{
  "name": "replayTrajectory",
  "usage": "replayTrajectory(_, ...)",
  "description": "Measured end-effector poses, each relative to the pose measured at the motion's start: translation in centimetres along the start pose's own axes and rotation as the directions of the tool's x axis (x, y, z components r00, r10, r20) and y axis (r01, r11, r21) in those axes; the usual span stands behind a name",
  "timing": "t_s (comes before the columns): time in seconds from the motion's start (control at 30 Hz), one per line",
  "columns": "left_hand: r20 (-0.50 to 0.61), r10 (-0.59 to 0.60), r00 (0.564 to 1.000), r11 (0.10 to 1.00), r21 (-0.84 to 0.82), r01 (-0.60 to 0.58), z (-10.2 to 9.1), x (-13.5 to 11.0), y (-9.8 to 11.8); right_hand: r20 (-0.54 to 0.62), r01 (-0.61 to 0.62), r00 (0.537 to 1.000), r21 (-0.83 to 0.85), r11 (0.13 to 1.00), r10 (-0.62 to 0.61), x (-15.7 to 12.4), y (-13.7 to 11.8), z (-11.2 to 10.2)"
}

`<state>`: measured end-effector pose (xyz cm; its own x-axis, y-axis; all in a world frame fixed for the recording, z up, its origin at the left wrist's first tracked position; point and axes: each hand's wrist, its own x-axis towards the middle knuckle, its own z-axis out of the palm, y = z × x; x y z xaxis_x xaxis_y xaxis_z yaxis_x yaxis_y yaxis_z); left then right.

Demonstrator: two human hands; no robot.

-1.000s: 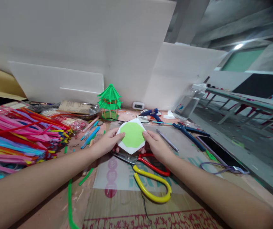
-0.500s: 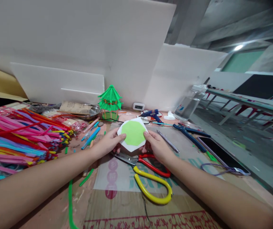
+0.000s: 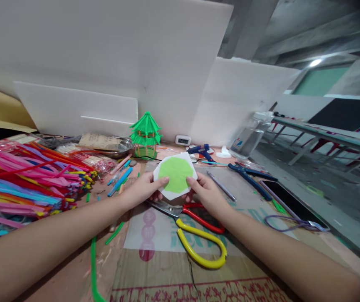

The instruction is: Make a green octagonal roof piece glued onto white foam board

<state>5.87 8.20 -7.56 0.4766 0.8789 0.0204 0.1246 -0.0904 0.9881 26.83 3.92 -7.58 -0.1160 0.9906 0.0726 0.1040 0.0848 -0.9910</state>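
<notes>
Fingers (image 3: pixel 161 182) closed on both side edges of a small white piece (image 3: pixel 172 196) with a lime-green, many-sided piece (image 3: pixel 176 171) on top, centre of frame. Left hand (image 3: pixel 144 188) gripping the left edge, thumb over the green; right hand (image 3: pixel 208 192) gripping the right edge, thumb at the green's border. Both pieces held up, tilted toward camera. Just below, lower centre: scissors (image 3: pixel 184 226) with one red and one yellow handle, blades partly hidden by left hand, lying on a printed sheet over cardboard (image 3: pixel 148 274). Right of the right hand: grey pen (image 3: pixel 221 186); farther right, dark blue pliers (image 3: pixel 250 180), then phone (image 3: pixel 293 203). Left of the left hand: blue markers (image 3: pixel 120 181) on the bench (image 3: pixel 76 281); far left, big heap of multicoloured fuzzy stems (image 3: pixel 32 172). Lower left: bent green strip (image 3: pixel 93 268). Behind the hands, mid-frame: green-roofed model (image 3: pixel 146 132) standing upright, small white digital display (image 3: pixel 183 140), blue glue gun (image 3: pixel 201 149). Right of centre: clear bottle (image 3: pixel 252 134), near the bench's right edge. Upper left to upper centre: large white boards (image 3: pixel 104 50).
</notes>
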Motion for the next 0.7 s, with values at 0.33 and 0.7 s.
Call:
replayTrajectory(0.33, -0.115, 0.15, 0.982, 0.987, -0.046, -0.156, -1.9, -1.3, 4.4, 0.292, 0.233, 0.953, -0.533, 0.813, -0.082, -1.6, -4.7, -1.9)
replayTrajectory(0.7, -0.185, 0.272, 0.944, 0.946, -0.127, -0.298, -3.1, -4.0, 9.2, 0.524, 0.466, 0.84, -0.83, 0.307, 0.141, -6.0, -6.8, -1.0)
